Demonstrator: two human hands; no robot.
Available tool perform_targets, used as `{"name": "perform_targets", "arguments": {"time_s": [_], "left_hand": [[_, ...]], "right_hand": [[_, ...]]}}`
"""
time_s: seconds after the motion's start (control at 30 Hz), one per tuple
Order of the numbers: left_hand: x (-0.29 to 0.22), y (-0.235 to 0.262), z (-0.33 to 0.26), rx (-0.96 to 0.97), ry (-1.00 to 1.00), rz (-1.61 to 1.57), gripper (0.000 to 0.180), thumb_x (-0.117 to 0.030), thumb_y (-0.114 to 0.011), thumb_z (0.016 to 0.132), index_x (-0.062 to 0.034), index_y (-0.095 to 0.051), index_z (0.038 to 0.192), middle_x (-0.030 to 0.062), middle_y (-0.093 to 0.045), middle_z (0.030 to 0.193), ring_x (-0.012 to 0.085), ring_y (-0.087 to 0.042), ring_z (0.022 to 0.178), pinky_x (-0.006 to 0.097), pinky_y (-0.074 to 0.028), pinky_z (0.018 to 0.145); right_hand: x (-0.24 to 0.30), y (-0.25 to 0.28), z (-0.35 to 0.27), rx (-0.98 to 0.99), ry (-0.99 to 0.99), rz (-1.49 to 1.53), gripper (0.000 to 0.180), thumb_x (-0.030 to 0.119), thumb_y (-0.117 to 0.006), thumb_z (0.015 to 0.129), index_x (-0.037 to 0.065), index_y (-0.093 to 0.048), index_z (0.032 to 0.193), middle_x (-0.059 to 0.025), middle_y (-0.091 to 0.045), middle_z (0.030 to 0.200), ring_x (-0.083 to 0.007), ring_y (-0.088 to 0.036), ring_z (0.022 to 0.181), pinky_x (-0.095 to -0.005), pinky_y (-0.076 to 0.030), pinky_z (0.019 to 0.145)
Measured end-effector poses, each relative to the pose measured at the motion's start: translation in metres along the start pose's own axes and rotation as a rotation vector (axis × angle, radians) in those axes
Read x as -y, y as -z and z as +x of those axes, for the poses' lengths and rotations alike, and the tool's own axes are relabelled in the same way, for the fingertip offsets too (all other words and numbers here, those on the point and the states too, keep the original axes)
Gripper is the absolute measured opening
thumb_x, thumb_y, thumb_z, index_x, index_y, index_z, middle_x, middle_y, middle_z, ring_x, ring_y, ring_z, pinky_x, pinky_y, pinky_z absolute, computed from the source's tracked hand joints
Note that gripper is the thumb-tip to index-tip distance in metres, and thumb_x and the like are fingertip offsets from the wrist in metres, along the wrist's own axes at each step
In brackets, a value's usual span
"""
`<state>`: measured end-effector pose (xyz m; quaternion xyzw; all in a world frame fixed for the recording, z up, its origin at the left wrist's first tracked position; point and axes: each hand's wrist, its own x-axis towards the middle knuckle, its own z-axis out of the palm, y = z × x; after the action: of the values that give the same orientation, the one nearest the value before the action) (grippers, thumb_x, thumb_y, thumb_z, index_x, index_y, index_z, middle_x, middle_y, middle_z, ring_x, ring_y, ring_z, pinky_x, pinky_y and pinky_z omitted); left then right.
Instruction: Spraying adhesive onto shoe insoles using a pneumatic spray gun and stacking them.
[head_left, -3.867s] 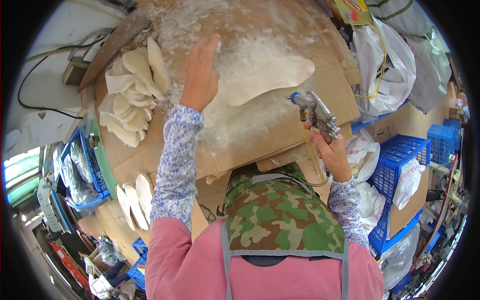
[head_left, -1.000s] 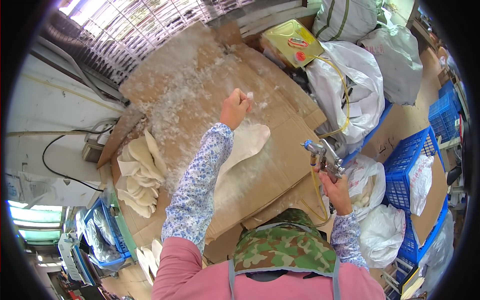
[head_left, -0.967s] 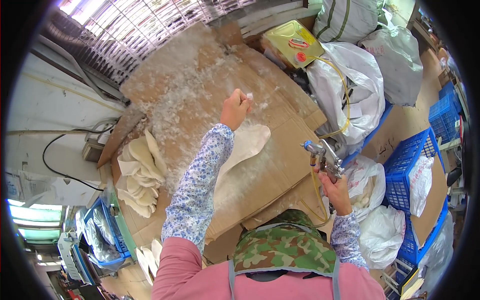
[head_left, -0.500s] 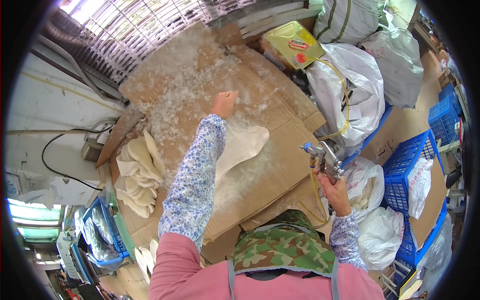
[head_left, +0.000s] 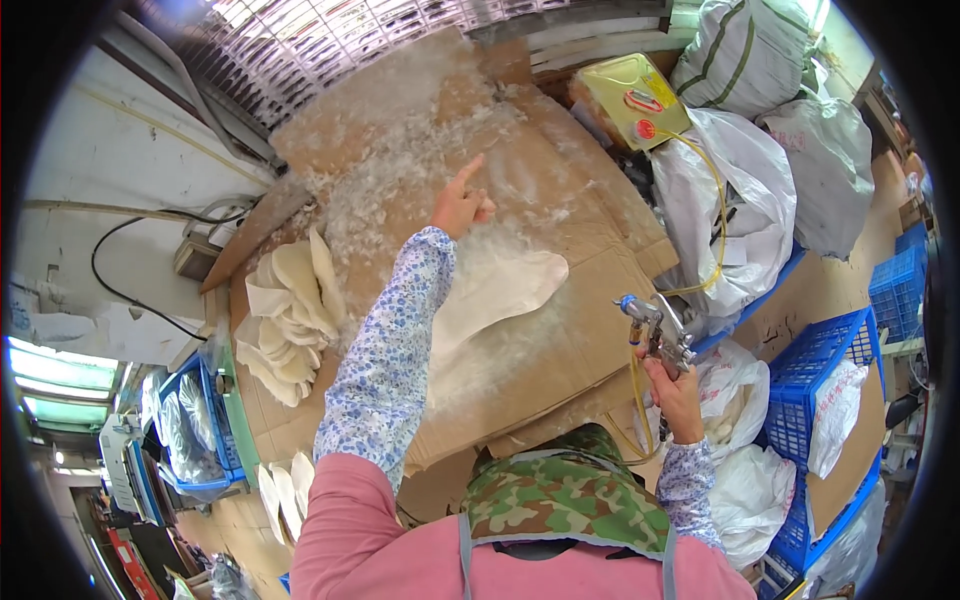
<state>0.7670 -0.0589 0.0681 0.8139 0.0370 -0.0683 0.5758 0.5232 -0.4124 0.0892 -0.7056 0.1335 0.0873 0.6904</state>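
My left hand (head_left: 462,208) is over the cardboard sheet (head_left: 580,320), its index finger stretched out and the thumb apart, with nothing visible in it. Just below that hand lies a cream sole-shaped piece (head_left: 515,288), partly hidden by my left forearm. White fluffy residue covers the cardboard around it. On the right, my right hand (head_left: 675,395) grips a metal spray gun (head_left: 655,330) by its handle, nozzle turned toward the cardboard. A yellow hose (head_left: 635,395) hangs from the gun. To the left of my forearm sits a pile of cream sole-shaped pieces (head_left: 290,310).
A yellow-lidded can (head_left: 630,95) with a hose stands at the far right of the cardboard, beside white plastic bags (head_left: 735,190). Blue crates (head_left: 800,400) stand to the right. A wire-mesh grille (head_left: 330,50) rises behind; another crate (head_left: 225,420) is at lower left.
My left hand has gone from closed fingers to a stretched index finger. The whole view has shifted slightly. My right hand still holds the spray gun.
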Motion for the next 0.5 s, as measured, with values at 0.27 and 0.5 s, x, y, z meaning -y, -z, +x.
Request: {"name": "perform_targets", "arguments": {"time_s": [0.27,0.5], "left_hand": [[0.034,0.023,-0.001,-0.434,-0.608,0.665,0.034,-0.029,-0.052,0.093,-0.0165,-0.061,0.123,0.0173,-0.064,0.114,0.0329,-0.055,0.113,0.043,-0.036,0.104],[0.041,0.051,-0.048,-0.471,-0.451,1.142,0.014,-0.019,-0.056,0.087,-0.0125,-0.067,0.09,0.0118,-0.068,0.084,0.0304,-0.062,0.093,0.048,-0.037,0.091]], "right_hand": [[0.0,-0.009,0.006,0.026,0.029,-0.053,0.017,0.012,-0.061,0.092,0.002,-0.066,0.106,0.0044,-0.06,0.073,-0.0006,-0.038,0.049,-0.0199,-0.03,0.043],[0.01,-0.025,0.011,0.125,0.038,-0.097,0.019,0.009,-0.059,0.092,0.001,-0.065,0.108,0.0043,-0.062,0.077,0.0001,-0.04,0.052,-0.0196,-0.031,0.046]]}}
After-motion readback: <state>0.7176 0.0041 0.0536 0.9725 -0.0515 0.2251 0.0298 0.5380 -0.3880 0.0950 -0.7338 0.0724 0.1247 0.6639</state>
